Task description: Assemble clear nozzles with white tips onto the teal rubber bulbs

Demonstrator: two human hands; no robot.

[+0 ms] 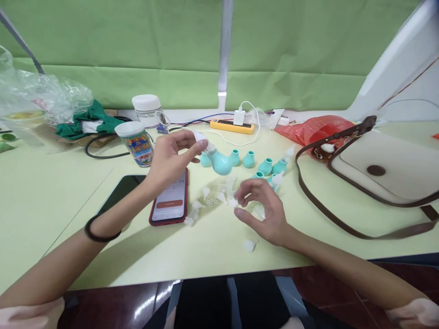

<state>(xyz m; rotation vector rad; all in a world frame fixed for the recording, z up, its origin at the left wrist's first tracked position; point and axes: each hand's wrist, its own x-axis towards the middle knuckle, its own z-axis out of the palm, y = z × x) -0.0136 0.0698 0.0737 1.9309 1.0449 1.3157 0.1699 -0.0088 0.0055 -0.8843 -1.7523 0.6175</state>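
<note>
My left hand point(176, 155) is closed on the white nozzle of a teal bulb syringe point(221, 163), its round bulb tilted down to the right above the table. Curved and apart, the fingers of my right hand point(262, 208) hold nothing; it hovers over small parts. Beneath and between the hands lie several white cone tips point(222, 197) and small see-through pieces point(191, 216). One white tip point(250, 246) rests nearer the front edge. Behind stand several open teal bulbs point(248, 159); a few at the right, such as this bulb point(279, 165), carry white nozzles.
A lit phone point(169, 203) and a dark phone point(121, 194) lie at left. Behind them stand a printed canister point(135, 144) and a white-lidded jar point(147, 109). A yellow power strip point(231, 126) is at the back. A cream bag point(384, 160) and red plastic bag point(308, 130) occupy the right.
</note>
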